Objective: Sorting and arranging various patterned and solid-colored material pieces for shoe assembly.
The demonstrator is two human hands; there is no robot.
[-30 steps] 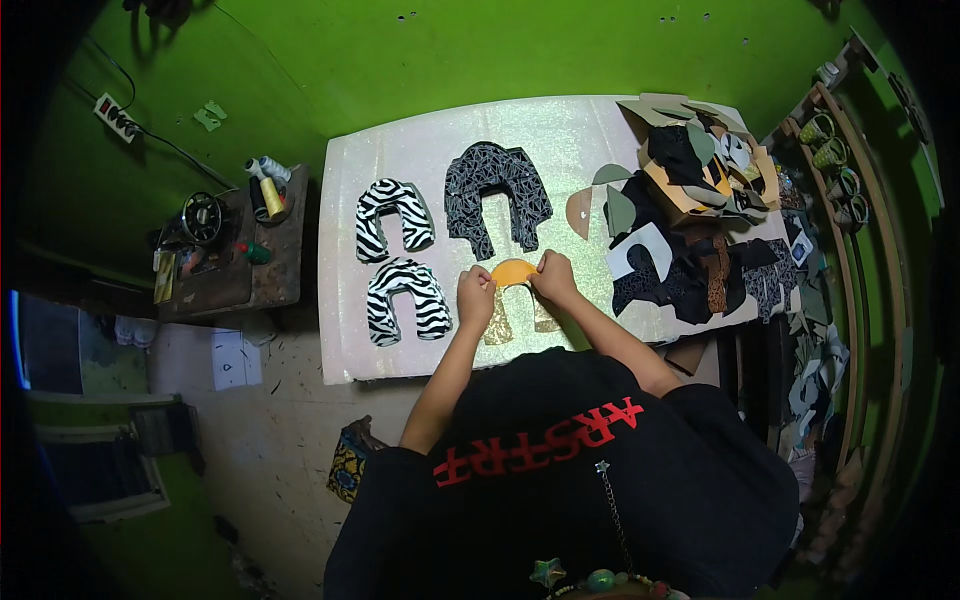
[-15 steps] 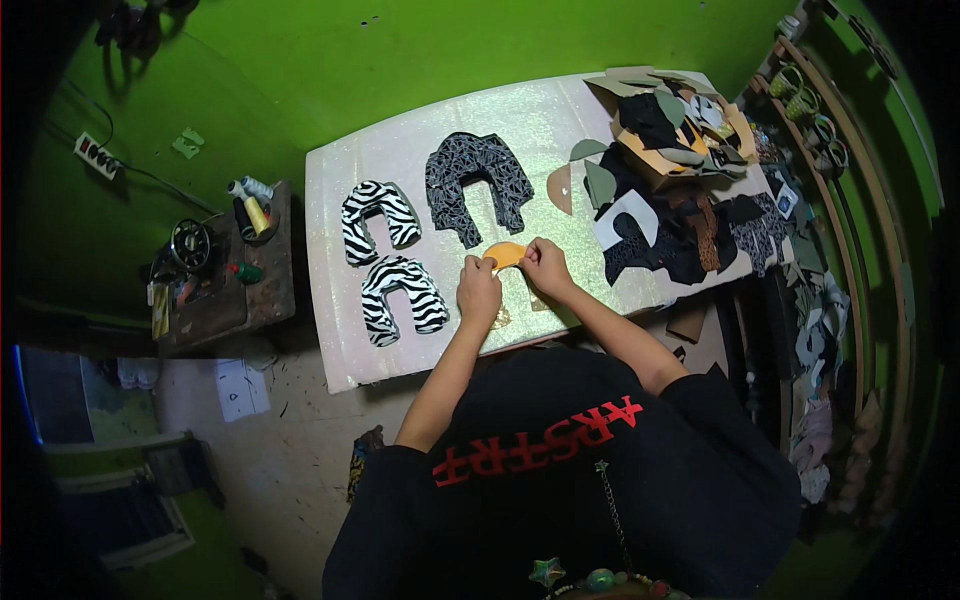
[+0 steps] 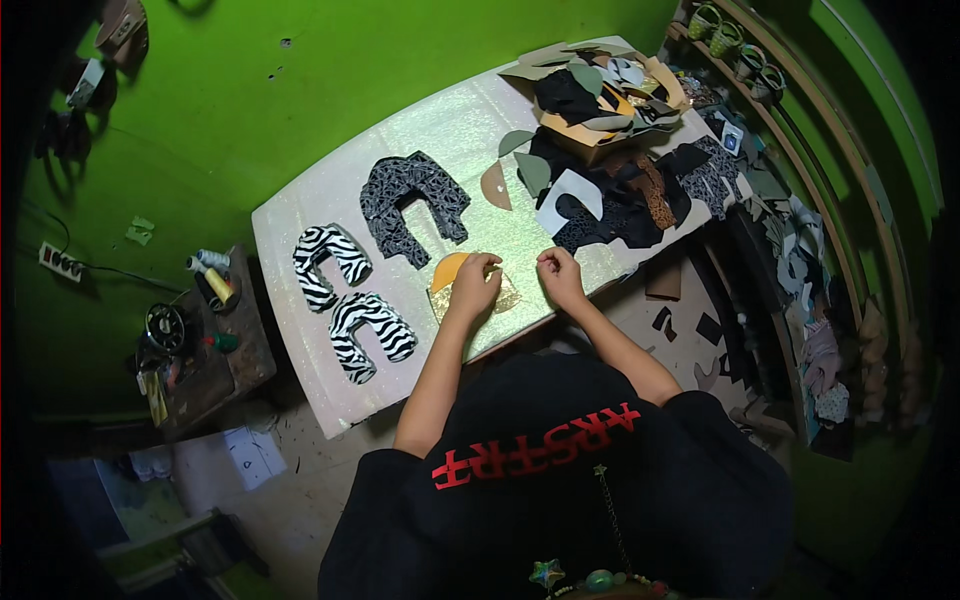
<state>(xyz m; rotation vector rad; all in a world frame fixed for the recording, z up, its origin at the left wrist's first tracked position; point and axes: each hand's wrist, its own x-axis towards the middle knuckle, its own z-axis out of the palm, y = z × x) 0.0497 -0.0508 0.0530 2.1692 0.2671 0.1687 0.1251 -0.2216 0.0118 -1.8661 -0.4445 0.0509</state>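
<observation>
My left hand (image 3: 476, 286) is bent over a yellow half-round piece (image 3: 447, 270), its fingers closed at the piece's right side. Below and beside that hand lies a gold glittery piece (image 3: 507, 294), partly covered by it. To the right, apart from the yellow piece, my right hand (image 3: 560, 274) is held just above the table with its fingertips pinched together; whatever may be in them is too small to make out. Beyond my left hand lies a black-and-grey patterned U-shaped piece (image 3: 386, 202). Two zebra-striped U-shaped pieces, an upper one (image 3: 316, 284) and a lower one (image 3: 348, 334), lie to the left.
A cardboard box (image 3: 580, 132) heaped with scraps stands at the table's (image 3: 300, 215) far right. Before it are dark scraps, a white cutout (image 3: 568, 197) and a tan half-round piece (image 3: 494, 187). A small worktable (image 3: 225, 375) with thread spools is at left, a wooden rack (image 3: 800, 150) at right.
My right hand has let go of the yellow piece and moved right. My left hand has brought that piece down by the gold glittery one. The whole view has turned and shifted.
</observation>
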